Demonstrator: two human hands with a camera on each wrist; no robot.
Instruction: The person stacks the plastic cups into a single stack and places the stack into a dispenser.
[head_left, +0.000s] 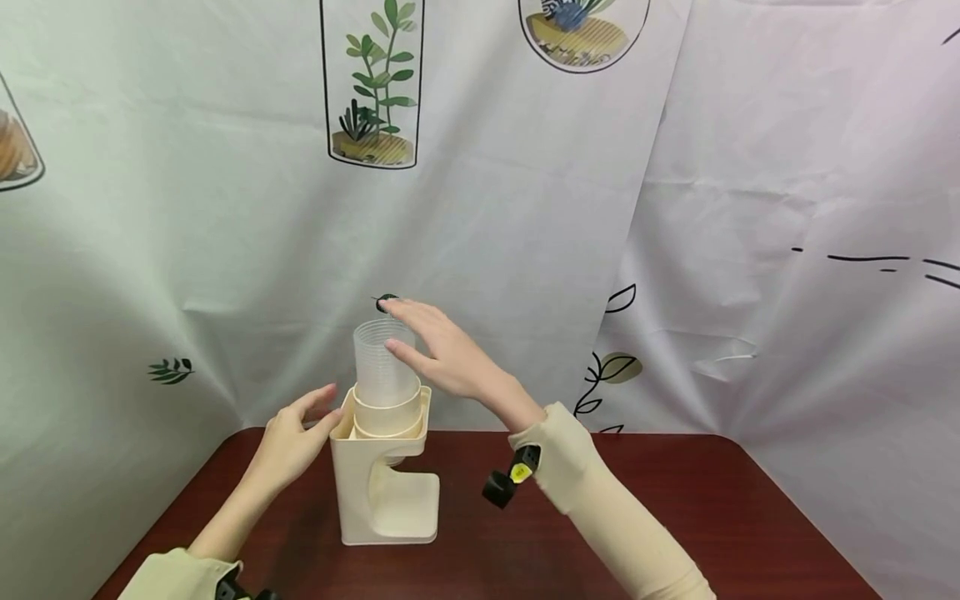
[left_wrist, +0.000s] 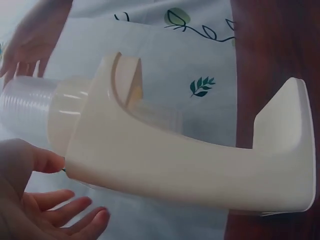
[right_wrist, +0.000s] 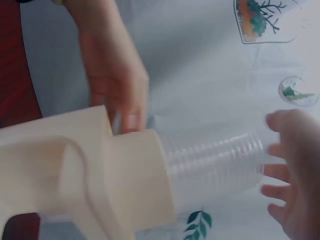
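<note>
A cream cup dispenser (head_left: pixel 352 492) stands upright on the table, with a round collar (head_left: pixel 388 418) in its top. Out of the collar rises a stack of clear plastic cups (head_left: pixel 382 367), nested with their ridged rims upward. My right hand (head_left: pixel 442 346) is at the top of the stack, fingers loosely spread and thumb overlapping the cups in the head view; the right wrist view has its fingertips (right_wrist: pixel 277 175) close by the rims. At the dispenser's upper left edge is my left hand (head_left: pixel 292 437), fingers relaxed, with the thumb (left_wrist: pixel 47 159) right at the edge in the left wrist view.
The dark red table (head_left: pixel 637 517) ends at a pale fabric backdrop (head_left: pixel 487 208) printed with plants and jars. From the dispenser's foot a flat ledge (head_left: pixel 408 504) juts to the right. A small black camera (head_left: pixel 510 479) is strapped on the right sleeve.
</note>
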